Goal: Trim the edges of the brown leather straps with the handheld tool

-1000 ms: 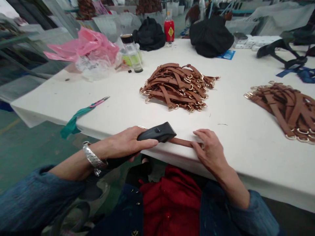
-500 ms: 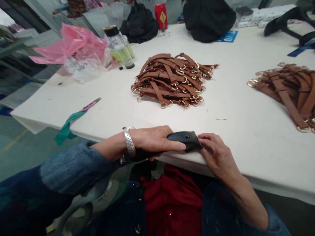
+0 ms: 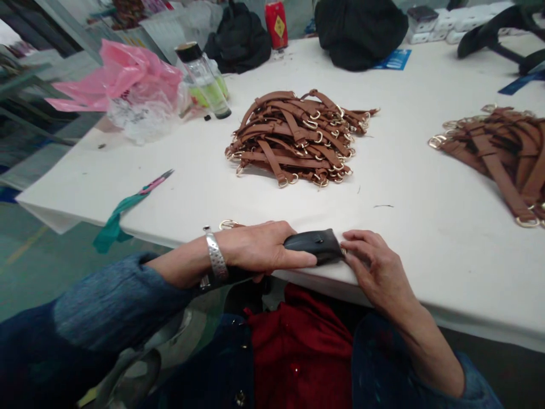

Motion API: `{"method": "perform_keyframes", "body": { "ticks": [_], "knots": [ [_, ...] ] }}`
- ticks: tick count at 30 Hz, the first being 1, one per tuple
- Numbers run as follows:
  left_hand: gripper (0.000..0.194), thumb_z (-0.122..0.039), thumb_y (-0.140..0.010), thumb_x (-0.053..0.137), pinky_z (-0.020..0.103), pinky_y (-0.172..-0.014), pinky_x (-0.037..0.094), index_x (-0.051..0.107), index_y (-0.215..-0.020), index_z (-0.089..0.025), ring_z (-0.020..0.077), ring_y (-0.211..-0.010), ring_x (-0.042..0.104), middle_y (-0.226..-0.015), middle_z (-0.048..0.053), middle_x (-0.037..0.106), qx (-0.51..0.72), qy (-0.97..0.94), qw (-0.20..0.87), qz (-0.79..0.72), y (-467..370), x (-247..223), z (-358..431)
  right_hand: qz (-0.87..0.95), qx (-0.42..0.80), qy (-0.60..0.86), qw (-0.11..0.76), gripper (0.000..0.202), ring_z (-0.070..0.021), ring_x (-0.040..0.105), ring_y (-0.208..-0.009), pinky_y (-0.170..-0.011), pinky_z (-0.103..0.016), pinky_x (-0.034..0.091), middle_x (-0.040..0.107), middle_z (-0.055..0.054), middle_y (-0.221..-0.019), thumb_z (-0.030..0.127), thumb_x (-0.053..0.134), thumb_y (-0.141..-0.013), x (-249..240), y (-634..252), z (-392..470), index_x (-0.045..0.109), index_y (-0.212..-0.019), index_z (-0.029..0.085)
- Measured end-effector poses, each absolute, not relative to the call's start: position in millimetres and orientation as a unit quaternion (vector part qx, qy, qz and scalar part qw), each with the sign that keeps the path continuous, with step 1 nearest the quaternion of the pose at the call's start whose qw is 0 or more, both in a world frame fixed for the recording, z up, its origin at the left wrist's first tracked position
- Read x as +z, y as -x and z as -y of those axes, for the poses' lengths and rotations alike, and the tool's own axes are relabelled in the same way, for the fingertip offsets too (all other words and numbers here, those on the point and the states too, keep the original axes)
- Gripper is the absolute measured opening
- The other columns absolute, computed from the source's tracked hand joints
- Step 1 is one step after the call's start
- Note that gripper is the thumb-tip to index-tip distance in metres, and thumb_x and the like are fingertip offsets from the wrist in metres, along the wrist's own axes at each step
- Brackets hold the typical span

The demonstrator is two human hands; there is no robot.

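Observation:
My left hand (image 3: 268, 247) is wrapped over a black leather-like piece (image 3: 314, 245) at the table's front edge, its thumb lying along the near side. A silver bracelet circles that wrist. At the right end of the black piece, my right hand (image 3: 377, 264) has its fingertips pressed together on a small ring (image 3: 344, 250), partly hidden by the fingers. Beyond my left hand, a gold-coloured buckle (image 3: 229, 225) shows on the table. A pile of brown straps with metal rings (image 3: 293, 136) lies farther back.
The white table (image 3: 409, 170) also bears more brown straps (image 3: 502, 153) at right, pink-handled scissors (image 3: 155, 183) with green cloth at left, a pink bag (image 3: 131, 74), a clear bottle (image 3: 204, 82), a red can (image 3: 276, 25), and black bags (image 3: 361, 31) at the back.
My left hand and the black piece have shifted slightly left. The small ring at my right fingertips and the buckle beyond my left wrist show more clearly.

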State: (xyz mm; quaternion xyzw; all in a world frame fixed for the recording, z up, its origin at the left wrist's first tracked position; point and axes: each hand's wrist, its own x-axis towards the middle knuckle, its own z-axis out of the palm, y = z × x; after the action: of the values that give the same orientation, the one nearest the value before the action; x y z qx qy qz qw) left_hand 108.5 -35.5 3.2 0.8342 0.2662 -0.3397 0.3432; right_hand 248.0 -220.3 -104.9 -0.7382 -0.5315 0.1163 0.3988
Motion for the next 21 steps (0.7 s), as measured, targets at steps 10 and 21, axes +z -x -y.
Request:
{"method": "perform_keyframes", "body": {
  "ticks": [10,21],
  "knots": [
    [0.062,-0.075,-0.07,0.045,0.023,-0.039,0.038,0.057,-0.089,-0.017,0.0159,-0.047,0.055,-0.055,0.0,0.059,-0.313,-0.812,0.388,-0.303,-88,-2,31,0.526,0.106,0.746,0.394,0.017,-0.0213,0.053,-0.102,-0.09,-0.04,0.046,0.06,-0.009,-0.107,0.015,0.054,-0.082,-106,-247,220,0.066,-0.094,0.018],
    [0.059,-0.074,-0.071,0.044,0.024,-0.042,0.037,0.058,-0.071,-0.016,0.0146,-0.048,0.053,-0.058,0.003,0.06,-0.28,-0.839,0.387,-0.261,-115,-5,37,0.527,0.114,0.743,0.396,0.021,-0.0223,0.054,-0.101,-0.089,-0.042,0.046,0.06,-0.009,-0.107,0.015,0.052,-0.08,-107,-250,219,0.065,-0.096,0.019]
  ]
}}
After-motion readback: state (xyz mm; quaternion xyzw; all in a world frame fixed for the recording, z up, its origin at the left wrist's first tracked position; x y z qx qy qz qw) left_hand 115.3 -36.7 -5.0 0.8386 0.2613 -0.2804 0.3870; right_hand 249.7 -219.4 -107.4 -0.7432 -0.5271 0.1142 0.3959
